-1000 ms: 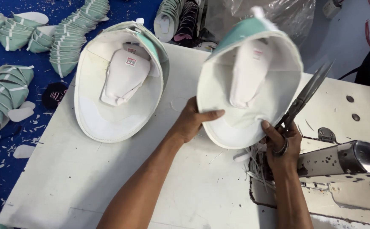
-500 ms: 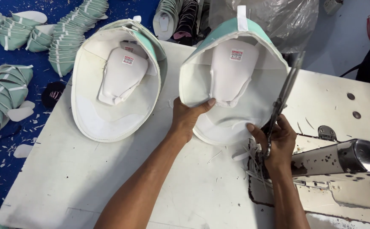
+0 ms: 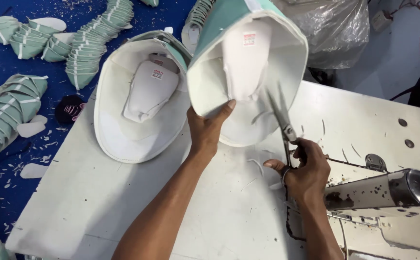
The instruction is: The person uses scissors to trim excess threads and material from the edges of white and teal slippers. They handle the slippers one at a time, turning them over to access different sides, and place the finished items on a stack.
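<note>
A: What takes up most of the frame?

B: A white worktable (image 3: pixel 99 202) fills the centre and bottom. At the lower right edge a metal sewing machine arm (image 3: pixel 393 190) lies on it.

A: And on the table?

B: At centre left rests a white-lined, mint-green fabric shoe upper (image 3: pixel 140 98), opened out with its lining up. A second white-lined mint-green shoe upper (image 3: pixel 248 62) is lifted at upper centre, its lower edge close over the table.

A: Who holds that one?

B: The left hand (image 3: pixel 206 132) grips its lower left rim, thumb on the inside, fingers behind.

A: The other hand?

B: At centre right, the right hand (image 3: pixel 304 168) is closed around the handles of steel scissors (image 3: pixel 281 115), whose blades point up against the lifted upper's lining.

A: Anything smaller?

B: Stacks of mint-green cut pieces (image 3: pixel 92 43) lie on the blue floor (image 3: pixel 7 62), upper left, and thread scraps (image 3: pixel 258 166) dot the table near the hands.
</note>
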